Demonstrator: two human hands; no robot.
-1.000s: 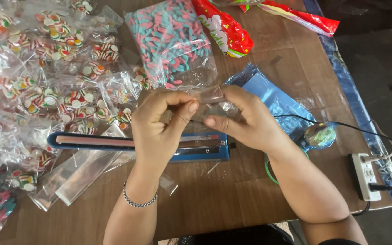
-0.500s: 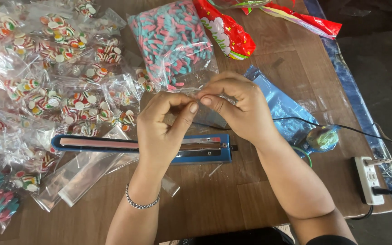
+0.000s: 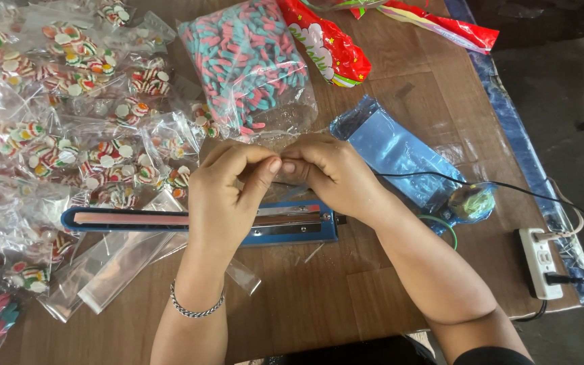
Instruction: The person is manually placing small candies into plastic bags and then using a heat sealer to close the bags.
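Wooden tabletop [image 3: 373,284] is shown from above, with the left hand [image 3: 228,196] and right hand [image 3: 332,172] brought together fingertip to fingertip, both pinched on a small clear plastic bag [image 3: 285,138] held just above a blue heat sealer [image 3: 197,223]. Sealed packets of striped candy [image 3: 69,135] are piled at the left, and a large bag of pink-and-blue sweets [image 3: 245,64] lies beyond the hands.
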